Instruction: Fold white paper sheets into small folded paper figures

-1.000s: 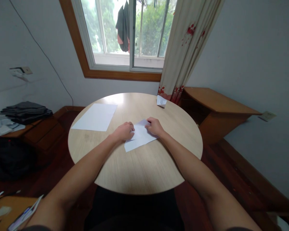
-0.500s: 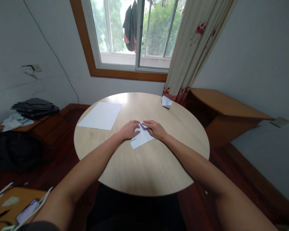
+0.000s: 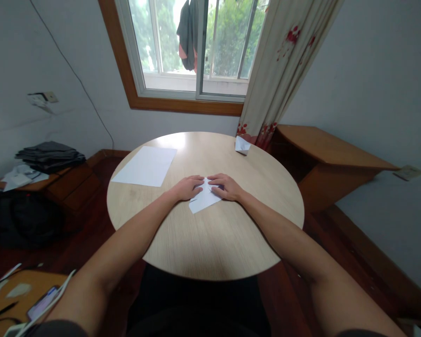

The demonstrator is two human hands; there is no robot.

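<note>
Person's L hand [image 3: 187, 188] & R hand [image 3: 228, 187] are both resting on a folded white paper [image 3: 206, 200], which is lying approx. mid worktop [image 3: 210, 248], its near edge pointing toward the person. L hand is touching the paper's L side, fingers reaching inward, thumb standing apart from them; L grip is looking fairly wide, w/ paper showing b/w thumb & fingers. R hand is covering the R side, fingers reaching in toward the L ones, thumb lying nearer the person; can't tell if R grip is pinching any paper. Fingertips of both hands are nearly meeting at the paper's far tip. A loose edge is showing nr the L thumb.

A flat white sheet [image 3: 146, 166] is lying on the L part of the worktop, well apart from the hands. A small folded paper piece [image 3: 243, 145] is sitting nr the far R rim, close to the curtain [image 3: 277, 70]. Beyond the worktop, a dark garment [image 3: 187, 37] is hanging behind the window [image 3: 228, 51]. Dark folded cloths [image 3: 51, 157] are lying far L, above a black bag [image 3: 24, 220].
</note>
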